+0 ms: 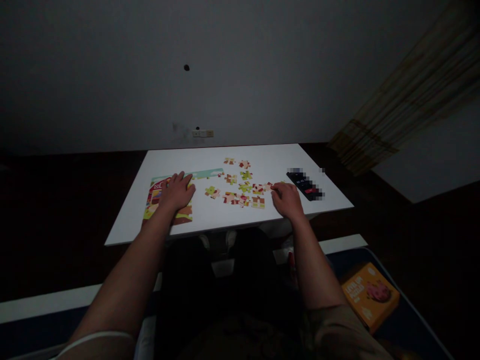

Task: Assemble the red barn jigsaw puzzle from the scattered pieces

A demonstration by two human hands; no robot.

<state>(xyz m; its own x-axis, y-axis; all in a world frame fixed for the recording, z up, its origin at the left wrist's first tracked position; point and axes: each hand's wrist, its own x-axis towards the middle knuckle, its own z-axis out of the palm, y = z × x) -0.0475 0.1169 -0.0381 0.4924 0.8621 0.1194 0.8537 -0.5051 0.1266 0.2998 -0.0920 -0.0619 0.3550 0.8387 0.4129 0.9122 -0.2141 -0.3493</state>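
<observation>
My left hand [179,191] lies with its fingers spread on a partly joined jigsaw puzzle [183,218], which shows red, yellow and brown parts and a pale blue strip along its top. Toward the right side of the table, my right hand [287,200] has curled fingers, with the fingertips pinched at a pinkish puzzle piece [267,186]. Several loose pieces lie between the hands, among them a green piece [245,175], a green-and-pink piece [212,192] and a tan piece [258,202]. My left palm hides part of the joined picture.
A dark phone [304,185], partly pixelated, lies on the white table [202,227] to the right of my right hand. An orange puzzle box [370,295] rests on a dark blue surface at the lower right. Behind the table stands a grey wall [240,100] with sockets [203,133].
</observation>
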